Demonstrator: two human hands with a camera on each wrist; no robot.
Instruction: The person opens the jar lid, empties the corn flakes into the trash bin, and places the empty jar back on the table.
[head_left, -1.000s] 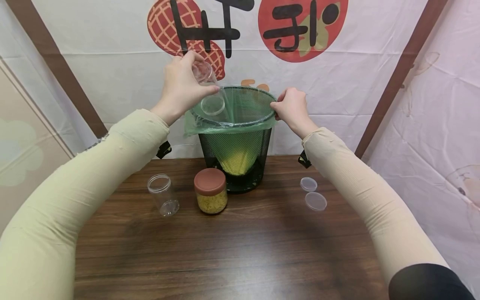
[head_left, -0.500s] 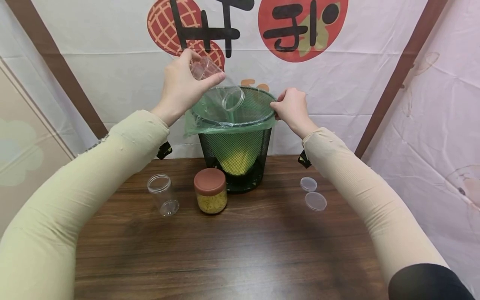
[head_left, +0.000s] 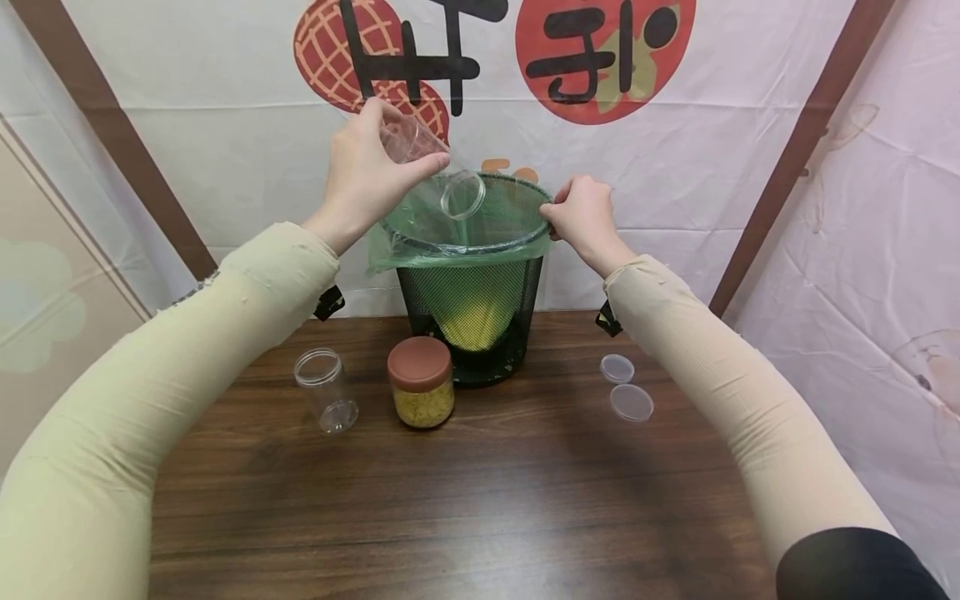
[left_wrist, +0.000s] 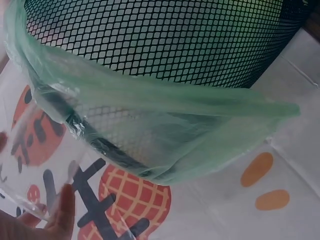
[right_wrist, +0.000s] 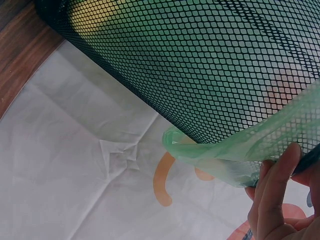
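In the head view my left hand (head_left: 369, 167) grips a clear plastic jar (head_left: 431, 158), tilted with its open mouth down to the right over a black mesh bin (head_left: 536, 287). No contents show in that jar. A green bag (head_left: 420, 256) lines the bin and folds over its rim; something yellow (head_left: 474, 323) sits at the bottom of the bag. My right hand (head_left: 587, 218) pinches the bag and rim on the right side. The right wrist view shows the fingers (right_wrist: 272, 200) on the folded bag edge. In the left wrist view the held jar is partly cut off.
Another clear jar (head_left: 327, 392), lidless, stands at the left of the wooden table (head_left: 450, 517). Beside it is a jar with a reddish-brown lid (head_left: 420, 367) and yellow contents. Two translucent lids (head_left: 632, 402) lie at right. A printed cloth (head_left: 637, 150) hangs behind the bin.
My left hand has tipped the jar further, so its mouth has swung right and up over the bin; in the last half second it shifted only slightly. My right hand has stayed put.
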